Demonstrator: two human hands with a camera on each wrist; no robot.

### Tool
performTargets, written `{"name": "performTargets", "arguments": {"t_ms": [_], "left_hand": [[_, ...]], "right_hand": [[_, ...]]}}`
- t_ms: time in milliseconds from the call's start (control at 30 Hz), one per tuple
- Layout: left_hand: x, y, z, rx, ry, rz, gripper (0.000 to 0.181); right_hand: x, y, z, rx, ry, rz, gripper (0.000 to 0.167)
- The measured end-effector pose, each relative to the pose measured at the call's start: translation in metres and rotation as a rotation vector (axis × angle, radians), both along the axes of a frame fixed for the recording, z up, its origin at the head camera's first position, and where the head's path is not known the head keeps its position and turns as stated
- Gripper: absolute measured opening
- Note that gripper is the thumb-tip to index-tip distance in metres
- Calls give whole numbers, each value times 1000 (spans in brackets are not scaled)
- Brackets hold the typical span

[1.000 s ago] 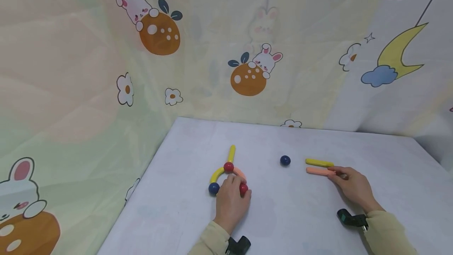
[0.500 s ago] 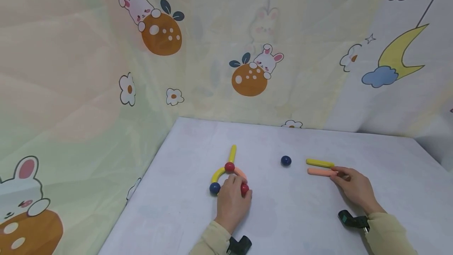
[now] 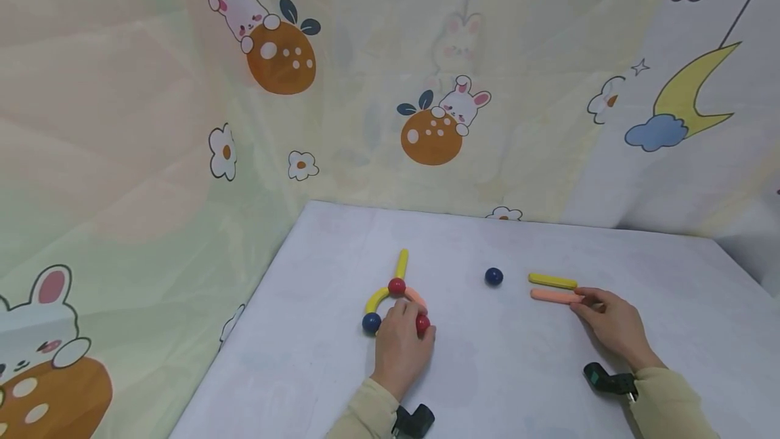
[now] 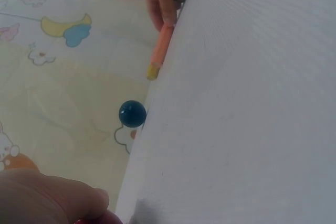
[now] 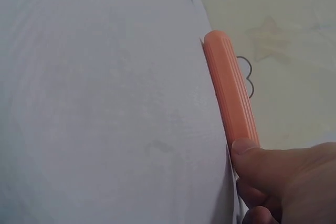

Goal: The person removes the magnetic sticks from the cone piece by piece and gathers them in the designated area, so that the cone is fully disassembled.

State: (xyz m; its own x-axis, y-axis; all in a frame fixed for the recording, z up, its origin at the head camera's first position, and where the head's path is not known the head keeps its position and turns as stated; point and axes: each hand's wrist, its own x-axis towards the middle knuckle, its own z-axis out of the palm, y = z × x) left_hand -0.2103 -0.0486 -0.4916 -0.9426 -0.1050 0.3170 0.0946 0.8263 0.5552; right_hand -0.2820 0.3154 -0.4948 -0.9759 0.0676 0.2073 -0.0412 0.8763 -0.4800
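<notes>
My left hand (image 3: 402,351) grips a red ball (image 3: 423,324) at the lower right of a small assembly on the table. A peach curved rod (image 3: 416,297) runs from there up to another red ball (image 3: 397,286). From that ball a yellow curved rod (image 3: 374,300) leads down to a blue ball (image 3: 371,323), and a straight yellow rod (image 3: 401,263) points away. The left hand hides the assembly's near part. On the right, my right hand (image 3: 612,324) pinches the near end of a straight peach rod (image 5: 231,87) between thumb and fingers.
Just beyond the peach rod lies a straight yellow rod (image 3: 552,281), roughly parallel. A loose blue ball (image 3: 494,276) sits between the assembly and these rods. The white table (image 3: 475,385) ends at a cartoon-printed cloth (image 3: 353,87) behind it.
</notes>
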Motion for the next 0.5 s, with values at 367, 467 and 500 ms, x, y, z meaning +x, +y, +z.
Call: {"name": "performTargets", "arguments": {"t_ms": [367, 467, 500], "left_hand": [[3, 0, 0, 3, 27, -63, 33], [4, -1, 2, 8, 48, -71, 29], [5, -1, 3, 7, 53, -73, 27]], "right_hand": [[44, -53, 5, -138, 44, -166, 27], [55, -87, 10, -148, 13, -39, 21], [59, -99, 12, -150, -3, 9, 20]]}}
